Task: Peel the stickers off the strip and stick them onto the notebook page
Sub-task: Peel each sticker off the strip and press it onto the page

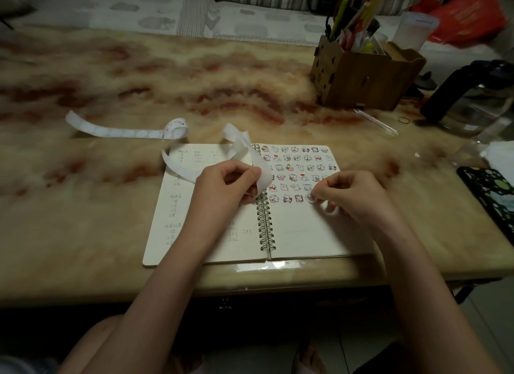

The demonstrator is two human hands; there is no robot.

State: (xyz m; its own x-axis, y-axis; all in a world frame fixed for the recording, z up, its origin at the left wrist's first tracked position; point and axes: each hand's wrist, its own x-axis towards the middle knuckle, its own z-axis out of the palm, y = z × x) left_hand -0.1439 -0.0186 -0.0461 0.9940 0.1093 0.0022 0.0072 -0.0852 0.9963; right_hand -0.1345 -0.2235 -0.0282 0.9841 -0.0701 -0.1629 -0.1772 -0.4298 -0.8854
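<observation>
Left fingers [244, 173] grip the strip [178, 167], right fingers [326, 188] pinch a sticker [309, 197]; pen box [361, 78], kettle [472, 95] beyond notebook [300, 234].

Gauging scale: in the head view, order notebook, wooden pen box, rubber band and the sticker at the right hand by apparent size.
1. notebook
2. wooden pen box, though farther back
3. rubber band and sticker: alike, not ranked

Both bare forearms are extended forward from the lower edge of the view. The left hand [226, 185] is curled, with the strip [264, 176] pinched between thumb and fingers. The right hand [354, 195] is turned knuckles-up, fingers curled, and a sticker [310, 197] is pinched at its fingertips.
</observation>
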